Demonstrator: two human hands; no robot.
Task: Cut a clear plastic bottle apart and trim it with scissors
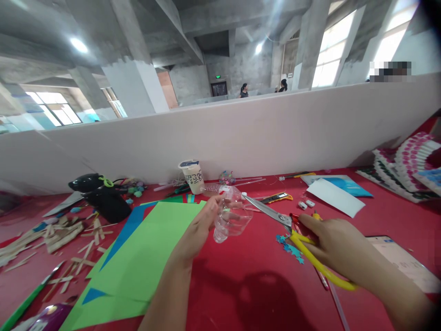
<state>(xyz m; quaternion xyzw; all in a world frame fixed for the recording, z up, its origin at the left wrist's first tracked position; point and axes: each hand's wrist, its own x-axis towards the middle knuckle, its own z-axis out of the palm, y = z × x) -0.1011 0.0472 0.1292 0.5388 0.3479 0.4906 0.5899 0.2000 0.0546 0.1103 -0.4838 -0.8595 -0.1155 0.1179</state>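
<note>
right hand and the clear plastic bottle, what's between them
In the head view, the yellow-handled scissors span that gap, handles in the right hand, blades pointing to the clear plastic bottle. Whether they touch it is unclear.

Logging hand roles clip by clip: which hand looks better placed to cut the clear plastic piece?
Probably the right hand: it holds the yellow-handled scissors, whose blades point toward the clear plastic piece. The left hand is occupied holding that piece.

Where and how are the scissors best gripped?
Probably by the yellow handles, coming from the right, where the right hand has them: the metal blades point left, toward the clear plastic bottle.
</note>
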